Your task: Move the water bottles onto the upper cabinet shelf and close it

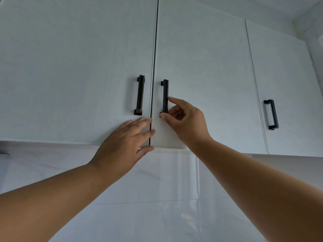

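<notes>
View looks up at a white wall cabinet (78, 49) with three doors showing. Left door (70, 75) and middle door (201, 67) meet at a thin dark seam; both look shut or all but shut, and the middle door's lower edge sits slightly proud of the left one near the bottom corner. Left hand (122, 144) is flat and open, fingers spread, palm against the lower right corner of the left door, fingertips reaching to the seam and just over onto the middle door's edge; it holds nothing. Right hand (185, 119) is at the middle door's handle (165, 96), a dark vertical bar: index fingertip touches the bar about halfway up, thumb tip is at the bar's lower end, other fingers loosely curled behind. Looks like a light pinch, not a full wrap; cannot tell how firm the hold is. Left door's handle (140, 95), same dark bar type, is just above the left hand's fingertips and untouched. Third door (286, 84) off to the right is shut, with its own dark handle (271, 114), well apart from both hands. Water bottles are not visible anywhere; the doors cover the shelves, so cannot tell if they are inside. Below the cabinet is a glossy white tiled wall (166, 198) with faint grout lines and reflections. Both bare forearms come up from the lower corners and cover much of that wall. Nothing lies between hands and doors.
</notes>
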